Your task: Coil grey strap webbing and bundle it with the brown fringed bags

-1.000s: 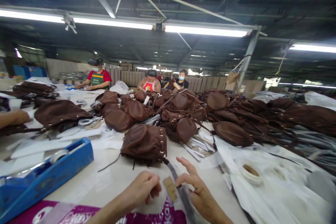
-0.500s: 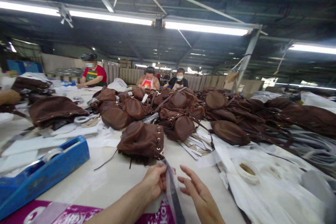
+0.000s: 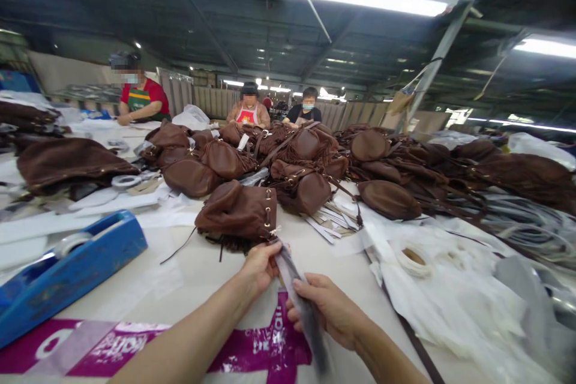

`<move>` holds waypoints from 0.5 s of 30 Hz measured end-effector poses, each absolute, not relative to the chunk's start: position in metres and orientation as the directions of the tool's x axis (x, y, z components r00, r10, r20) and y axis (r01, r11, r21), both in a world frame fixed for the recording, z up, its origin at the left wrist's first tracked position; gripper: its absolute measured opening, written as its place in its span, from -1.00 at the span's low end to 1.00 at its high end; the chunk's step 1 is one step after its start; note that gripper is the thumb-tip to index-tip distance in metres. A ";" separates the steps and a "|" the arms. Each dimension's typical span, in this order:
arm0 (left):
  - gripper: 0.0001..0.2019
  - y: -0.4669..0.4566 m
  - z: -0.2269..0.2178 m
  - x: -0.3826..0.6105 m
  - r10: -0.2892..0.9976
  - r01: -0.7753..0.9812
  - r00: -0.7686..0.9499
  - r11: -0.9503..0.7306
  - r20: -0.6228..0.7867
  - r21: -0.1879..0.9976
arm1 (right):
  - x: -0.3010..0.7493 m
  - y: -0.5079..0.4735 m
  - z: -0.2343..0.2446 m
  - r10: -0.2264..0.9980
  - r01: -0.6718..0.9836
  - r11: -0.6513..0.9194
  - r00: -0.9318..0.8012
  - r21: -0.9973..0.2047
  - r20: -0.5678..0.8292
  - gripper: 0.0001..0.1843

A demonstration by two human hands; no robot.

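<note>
A dark strap wrapped in translucent white film (image 3: 297, 291) runs from the corner of a brown drawstring bag (image 3: 240, 211) down towards me. My left hand (image 3: 261, 265) pinches the strap's upper end, close beside the bag's eyelets. Lower down, my right hand (image 3: 317, 306) has its thumb on top of the wrapped strap and its fingers curled under it. The bag lies on its side on the pale table (image 3: 180, 288), with a thin cord trailing to its left. The strap's lower end is blurred.
At left stands a blue tape dispenser (image 3: 90, 270). Purple printed plastic (image 3: 243, 351) lies near the front edge. Brown bags (image 3: 310, 192) are heaped across the back. White wrapping sheets (image 3: 450, 288) and a tape roll (image 3: 414, 258) lie at right. Several people work beyond.
My right hand has closed from open onto the wrapped strap. My left hand still pinches the upper end. The view has tipped downward slightly.
</note>
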State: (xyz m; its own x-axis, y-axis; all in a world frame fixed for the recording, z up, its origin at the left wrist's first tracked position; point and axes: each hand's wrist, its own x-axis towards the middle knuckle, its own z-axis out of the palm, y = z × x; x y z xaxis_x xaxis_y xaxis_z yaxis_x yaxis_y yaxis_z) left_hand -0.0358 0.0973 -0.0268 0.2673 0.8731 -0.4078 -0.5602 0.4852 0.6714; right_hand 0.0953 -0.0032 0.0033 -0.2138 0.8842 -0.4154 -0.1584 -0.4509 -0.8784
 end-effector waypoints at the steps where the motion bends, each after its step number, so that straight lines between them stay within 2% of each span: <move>1: -0.95 0.099 -0.028 -0.037 0.880 -0.566 0.242 0.470 -0.408 0.678 | 0.099 -0.007 0.003 0.862 -0.174 -0.489 -0.249 -0.855 -0.442 -0.55; 6: -0.94 0.110 -0.030 -0.042 0.891 -0.534 0.174 0.444 -0.420 0.720 | 0.122 -0.034 -0.007 0.746 -0.147 -0.614 -0.430 -0.775 -0.510 -0.50; 10: -0.93 0.109 -0.026 -0.044 0.900 -0.439 0.169 0.434 -0.402 0.787 | 0.129 -0.040 -0.012 0.737 -0.179 -0.641 -0.418 -0.747 -0.532 -0.54; 14: -0.92 0.089 -0.010 -0.061 0.898 -0.232 0.243 0.421 -0.367 0.877 | 0.124 -0.038 -0.006 0.764 -0.235 -0.622 -0.392 -0.747 -0.513 -0.59; 15: -0.94 0.081 -0.005 -0.068 0.914 -0.177 0.245 0.370 -0.323 0.912 | 0.123 -0.038 -0.003 0.769 -0.262 -0.620 -0.391 -0.740 -0.506 -0.58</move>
